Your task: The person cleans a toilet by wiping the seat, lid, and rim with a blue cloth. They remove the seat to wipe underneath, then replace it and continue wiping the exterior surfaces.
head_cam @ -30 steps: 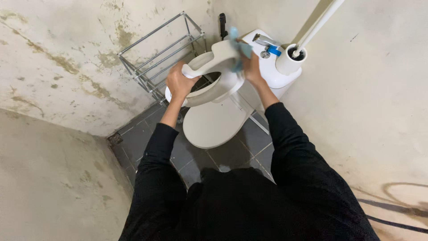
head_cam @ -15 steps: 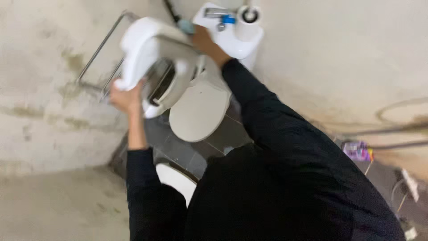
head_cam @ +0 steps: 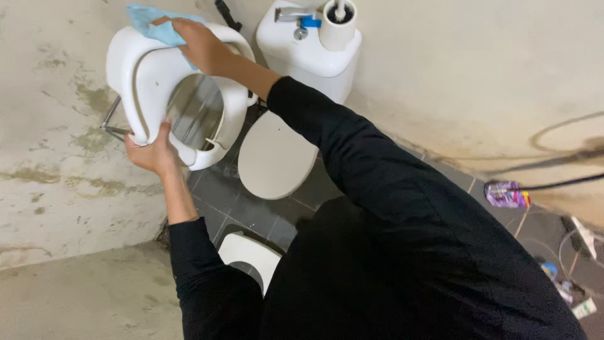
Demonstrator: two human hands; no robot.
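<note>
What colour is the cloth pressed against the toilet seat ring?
Light blue. The cloth shows in the head view, under the right hand on the white seat ring.

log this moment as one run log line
left hand: holds white seat ring by lower rim | right hand: presses blue cloth on its top edge | toilet: lid down

Lighting: even, soft, moderately bright indoor light; source not visible. Shadows: faint, under the toilet tank [head_cam: 308, 53]. Glare: none. Sharpness: mostly crisp; slight softness toward frame edges. Distortion: wide-angle bending of walls beside the tank.
</note>
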